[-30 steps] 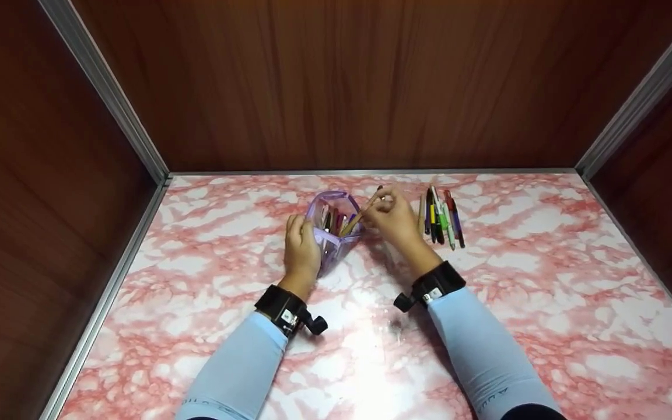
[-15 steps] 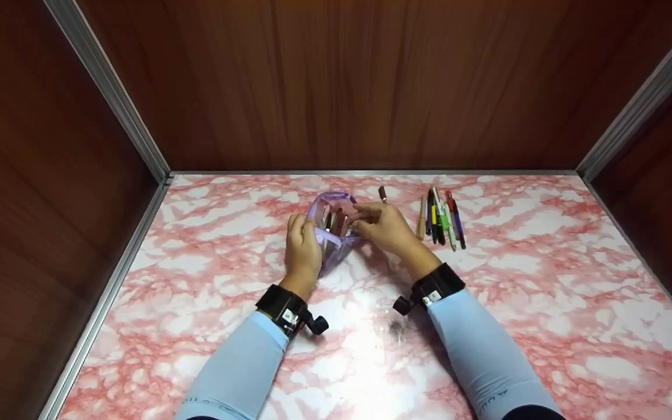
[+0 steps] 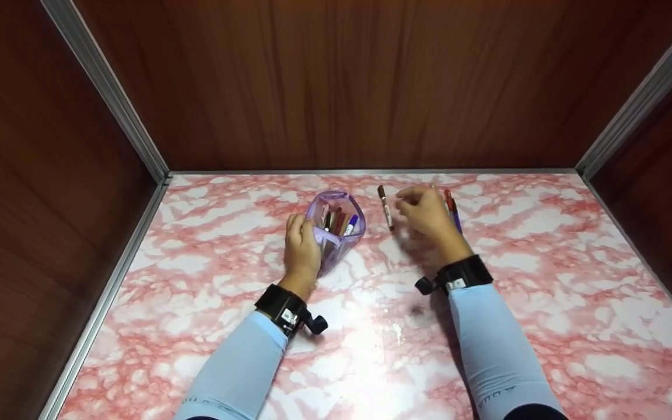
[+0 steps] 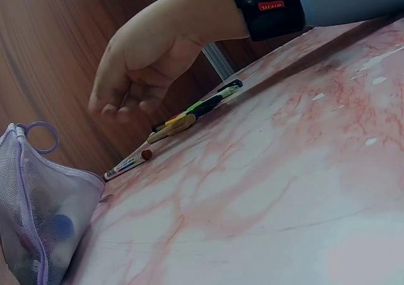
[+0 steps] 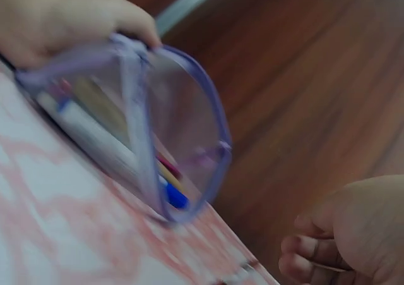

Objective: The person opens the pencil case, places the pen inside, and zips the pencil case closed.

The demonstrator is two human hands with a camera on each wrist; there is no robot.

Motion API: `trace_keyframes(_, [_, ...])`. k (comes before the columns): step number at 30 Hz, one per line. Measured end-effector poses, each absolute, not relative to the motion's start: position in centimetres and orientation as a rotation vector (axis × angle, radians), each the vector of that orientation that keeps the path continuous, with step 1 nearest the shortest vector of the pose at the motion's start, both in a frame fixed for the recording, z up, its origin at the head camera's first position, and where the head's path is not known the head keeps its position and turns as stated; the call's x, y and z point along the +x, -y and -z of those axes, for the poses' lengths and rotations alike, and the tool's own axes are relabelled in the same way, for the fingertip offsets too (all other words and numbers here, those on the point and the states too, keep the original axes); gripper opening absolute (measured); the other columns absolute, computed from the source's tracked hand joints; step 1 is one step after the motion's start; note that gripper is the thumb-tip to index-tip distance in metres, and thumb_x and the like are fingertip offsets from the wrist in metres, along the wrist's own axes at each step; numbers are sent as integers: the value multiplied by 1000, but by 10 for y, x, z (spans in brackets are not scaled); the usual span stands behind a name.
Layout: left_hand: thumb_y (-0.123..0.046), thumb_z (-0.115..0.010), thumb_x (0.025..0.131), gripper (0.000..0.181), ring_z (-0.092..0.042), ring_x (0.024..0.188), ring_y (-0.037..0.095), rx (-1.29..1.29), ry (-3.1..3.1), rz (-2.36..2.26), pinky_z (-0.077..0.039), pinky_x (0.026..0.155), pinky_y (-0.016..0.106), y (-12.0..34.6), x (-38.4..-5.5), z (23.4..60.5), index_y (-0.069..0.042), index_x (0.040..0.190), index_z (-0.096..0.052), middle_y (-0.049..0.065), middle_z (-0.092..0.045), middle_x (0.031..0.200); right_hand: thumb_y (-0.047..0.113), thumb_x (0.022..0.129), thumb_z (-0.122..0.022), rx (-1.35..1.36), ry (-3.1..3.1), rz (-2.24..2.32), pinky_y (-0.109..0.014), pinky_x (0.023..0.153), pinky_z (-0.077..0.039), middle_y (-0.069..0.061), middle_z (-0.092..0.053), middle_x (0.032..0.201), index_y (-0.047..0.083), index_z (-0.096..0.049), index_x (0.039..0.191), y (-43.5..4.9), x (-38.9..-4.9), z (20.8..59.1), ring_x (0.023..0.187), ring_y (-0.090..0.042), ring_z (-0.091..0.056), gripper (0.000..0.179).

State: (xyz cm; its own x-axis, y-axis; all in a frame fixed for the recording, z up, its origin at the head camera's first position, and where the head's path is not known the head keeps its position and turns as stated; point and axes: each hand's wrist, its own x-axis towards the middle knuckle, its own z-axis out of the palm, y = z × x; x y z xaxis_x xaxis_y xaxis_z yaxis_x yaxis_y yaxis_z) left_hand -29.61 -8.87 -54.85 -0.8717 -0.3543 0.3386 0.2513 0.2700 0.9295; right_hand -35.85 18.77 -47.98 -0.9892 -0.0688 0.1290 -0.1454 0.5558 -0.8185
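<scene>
My left hand (image 3: 303, 248) grips the side of a purple mesh pencil pouch (image 3: 336, 252), its mouth open toward the far side. Inside stand several pens and a marker with a blue-purple cap (image 3: 352, 224); the right wrist view shows them through the mesh. To the right, my right hand (image 3: 429, 214) hovers above the table with loosely bent fingers and nothing between them. A brown-capped white marker (image 3: 386, 209) lies between the pouch and this hand. Below the right hand lies a group of pens (image 4: 205, 105), including a tan pen (image 4: 172, 128), mostly hidden from the head view.
The pink-and-white marbled table (image 3: 207, 274) is bounded by brown wood panels (image 3: 371, 87) at the back and sides, with metal strips (image 3: 108, 87) along the corners. A red-topped pen (image 3: 449, 201) shows past the right hand.
My right hand put a tan pen into the pouch, let it go, and moved right toward the loose pens, uncovering the brown-capped marker. The left hand stays on the pouch.
</scene>
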Motion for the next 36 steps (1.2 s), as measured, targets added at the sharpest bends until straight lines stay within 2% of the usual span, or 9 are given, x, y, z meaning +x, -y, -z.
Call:
trace_keyframes(1, [-17, -47, 112, 27, -57, 101, 23, 87, 2056, 1637, -51, 92, 35, 88, -296, 549, 2, 106, -66, 14, -58, 112, 12, 106, -70, 168, 2698, -1384, -20, 70, -55, -20, -81, 112, -2, -79, 130, -195, -360, 480, 79, -18, -73, 30])
trace_keyframes(3, [-16, -47, 112, 28, -56, 101, 23, 73, 2043, 1640, -50, 92, 35, 88, -297, 548, 4, 105, -66, 15, -57, 110, 12, 105, -70, 124, 2697, -1306, -28, 79, -59, -23, -82, 114, -2, -79, 130, -208, -363, 480, 83, -23, -75, 31])
trace_keyframes(6, [-15, -48, 112, 27, -55, 100, 22, 65, 2024, 1647, -49, 92, 33, 87, -297, 548, 4, 102, -64, 15, -56, 109, 14, 106, -67, 53, 2713, -1218, -44, 100, -60, -27, -81, 122, -3, -79, 130, -225, -365, 481, 104, -34, -77, 32])
trace_keyframes(8, [-14, -48, 112, 26, -54, 100, 21, 60, 2012, 1657, -49, 91, 32, 88, -297, 548, 2, 98, -63, 14, -55, 108, 15, 107, -66, -7, 2732, -1191, -54, 107, -58, -28, -79, 126, -3, -78, 132, -234, -366, 482, 116, -39, -74, 34])
trace_keyframes(11, [-14, -48, 112, 24, -54, 99, 20, 65, 2014, 1653, -49, 90, 30, 88, -298, 549, -4, 95, -61, 12, -55, 107, 18, 108, -64, -76, 2764, -1158, -58, 107, -58, -29, -76, 133, -4, -75, 136, -246, -366, 482, 121, -44, -71, 37])
trace_keyframes(15, [-14, -48, 112, 23, -52, 97, 18, 61, 2020, 1648, -48, 88, 29, 88, -299, 550, -7, 93, -59, 9, -53, 105, 18, 107, -62, -115, 2800, -1066, -61, 106, -57, -30, -75, 134, -6, -74, 134, -258, -365, 483, 119, -46, -72, 38])
trace_keyframes(22, [-15, -49, 114, 24, -51, 98, 18, 62, 2028, 1664, -48, 89, 30, 88, -296, 548, -4, 98, -62, 8, -52, 106, 27, 109, -63, -191, 2879, -992, -58, 97, -57, -30, -75, 137, -1, -75, 138, -273, -362, 490, 110, -44, -72, 42])
trace_keyframes(30, [-16, -48, 114, 26, -53, 101, 20, 65, 2034, 1650, -49, 92, 32, 87, -296, 548, -1, 100, -64, 11, -54, 109, 26, 111, -63, -229, 2944, -958, -65, 109, -55, -35, -70, 144, -7, -67, 145, -280, -361, 494, 125, -52, -70, 47])
trace_keyframes(36, [-14, -49, 113, 26, -53, 102, 22, 73, 2030, 1633, -48, 93, 33, 87, -295, 547, 3, 103, -65, 12, -55, 109, 23, 111, -59, -323, 2969, -949, -64, 110, -54, -31, -67, 152, -1, -64, 152, -282, -362, 495, 131, -50, -67, 48])
